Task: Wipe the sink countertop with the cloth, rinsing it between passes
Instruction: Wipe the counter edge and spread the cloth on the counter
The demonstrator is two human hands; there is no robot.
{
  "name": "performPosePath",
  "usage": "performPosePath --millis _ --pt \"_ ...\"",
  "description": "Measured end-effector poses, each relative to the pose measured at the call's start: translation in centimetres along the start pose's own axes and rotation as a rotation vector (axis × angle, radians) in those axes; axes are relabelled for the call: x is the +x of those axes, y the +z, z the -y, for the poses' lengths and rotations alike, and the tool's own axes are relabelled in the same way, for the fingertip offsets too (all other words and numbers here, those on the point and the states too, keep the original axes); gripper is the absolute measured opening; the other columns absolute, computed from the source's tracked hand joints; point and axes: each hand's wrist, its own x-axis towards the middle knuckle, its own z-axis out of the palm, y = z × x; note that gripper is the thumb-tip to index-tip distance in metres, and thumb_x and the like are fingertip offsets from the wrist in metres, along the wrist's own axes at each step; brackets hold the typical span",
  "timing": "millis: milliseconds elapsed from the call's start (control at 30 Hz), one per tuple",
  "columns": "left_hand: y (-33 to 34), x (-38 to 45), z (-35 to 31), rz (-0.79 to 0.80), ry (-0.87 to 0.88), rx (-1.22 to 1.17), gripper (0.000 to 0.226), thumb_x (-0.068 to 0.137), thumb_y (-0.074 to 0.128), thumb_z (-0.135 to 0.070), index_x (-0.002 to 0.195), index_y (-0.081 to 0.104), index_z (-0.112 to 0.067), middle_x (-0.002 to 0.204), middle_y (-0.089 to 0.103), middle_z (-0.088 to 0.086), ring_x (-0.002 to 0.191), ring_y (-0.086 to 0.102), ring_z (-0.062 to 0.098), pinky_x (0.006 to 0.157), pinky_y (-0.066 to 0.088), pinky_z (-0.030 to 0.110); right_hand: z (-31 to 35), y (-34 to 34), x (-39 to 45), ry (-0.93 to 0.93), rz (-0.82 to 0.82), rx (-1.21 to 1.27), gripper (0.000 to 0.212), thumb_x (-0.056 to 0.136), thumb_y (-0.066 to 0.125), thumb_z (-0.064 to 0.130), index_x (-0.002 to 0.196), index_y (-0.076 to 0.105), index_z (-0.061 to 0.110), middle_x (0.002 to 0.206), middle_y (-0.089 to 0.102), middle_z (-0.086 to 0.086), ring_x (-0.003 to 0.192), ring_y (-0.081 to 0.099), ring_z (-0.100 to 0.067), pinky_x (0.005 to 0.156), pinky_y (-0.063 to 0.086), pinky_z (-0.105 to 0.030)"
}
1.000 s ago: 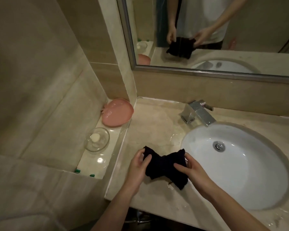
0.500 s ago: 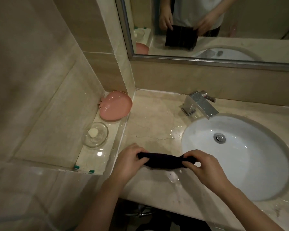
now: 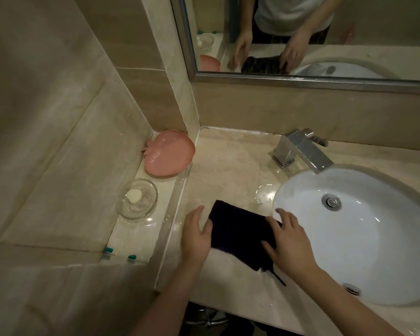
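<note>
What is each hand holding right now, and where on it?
Nothing is gripped. The dark cloth lies flat on the countertop; the left hand touches its left edge, and the right hand presses its right end with straight fingers.

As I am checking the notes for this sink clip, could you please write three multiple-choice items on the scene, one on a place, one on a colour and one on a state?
1. Where does the cloth lie?
A. in the basin
B. on the countertop, left of the basin
C. in the pink dish

2. What colour is the dish in the corner of the ledge?
A. pink
B. green
C. blue

3. How do the hands meet the cloth?
A. both wring it in the air
B. only one touches it
C. both rest on it with fingers spread

Answers: 1 B, the cloth lies flat on the countertop beside the basin. 2 A, the dish is plainly pink. 3 C, the left hand lies at the cloth's left edge and the right hand on its right end, fingers straight.
</note>
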Motion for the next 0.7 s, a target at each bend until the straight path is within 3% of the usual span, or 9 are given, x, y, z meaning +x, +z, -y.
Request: performPosePath --millis 67,133,200,300,467,700 --pt "0.5 -0.7 1.8 0.007 0.146 0.152 0.039 0.103 0.048 -0.024 0.142 0.050 -0.027 0.144 0.045 -0.013 0.132 0.042 0.004 0.113 0.033 0.022 0.7 1.1 0.9 -0.330 -0.101 0.057 0.056 0.087 0.072 0.037 0.138 0.057 0.020 0.150 0.046 -0.009 0.134 0.047 -0.029 0.105 0.045 -0.040" --pt "0.8 -0.9 3.2 -0.011 0.252 0.256 0.038 0.106 0.039 -0.028 0.143 0.048 -0.031 0.146 0.038 -0.019 0.136 0.034 -0.004 0.112 0.025 0.013 0.9 2.6 3.4 -0.646 0.003 0.025 0.052 0.099 0.056 0.043 0.147 0.047 0.027 0.158 0.039 -0.002 0.144 0.037 -0.021 0.119 0.031 -0.037" --pt "1.1 -0.5 4.1 -0.064 0.277 0.275 0.039 0.108 0.032 -0.034 0.145 0.043 -0.036 0.149 0.035 -0.021 0.138 0.029 -0.008 0.113 0.024 0.014 1.3 4.1 5.9 -0.784 0.165 -0.068 0.055 0.104 0.040 0.049 0.156 0.033 0.031 0.165 0.026 0.002 0.153 0.022 -0.019 0.125 0.012 -0.038" --pt "1.5 0.2 5.0 -0.182 0.224 0.253 0.046 0.106 0.022 -0.045 0.148 0.037 -0.035 0.156 0.033 -0.014 0.145 0.026 0.003 0.117 0.024 0.027 2.5 6.5 7.5 -0.762 0.261 -0.071 0.061 0.104 0.032 0.053 0.160 0.020 0.031 0.168 0.010 0.004 0.156 0.001 -0.017 0.125 -0.005 -0.040" --pt "1.5 0.6 5.4 -0.341 0.209 0.168 0.052 0.106 0.023 -0.043 0.150 0.037 -0.020 0.157 0.035 -0.002 0.147 0.029 0.018 0.118 0.030 0.046 7.3 9.5 8.0 -0.596 0.079 -0.011 0.064 0.102 0.034 0.052 0.159 0.022 0.026 0.166 0.019 -0.001 0.154 0.013 -0.022 0.123 0.005 -0.046" --pt "1.8 0.9 5.7 -0.314 0.232 0.209 0.053 0.106 0.021 -0.042 0.154 0.030 -0.021 0.157 0.028 -0.013 0.149 0.023 0.011 0.119 0.027 0.046 11.7 9.4 12.5 -0.225 -0.018 0.086 0.067 0.100 0.034 0.054 0.159 0.026 0.022 0.166 0.019 -0.003 0.154 0.014 -0.023 0.123 0.002 -0.046"
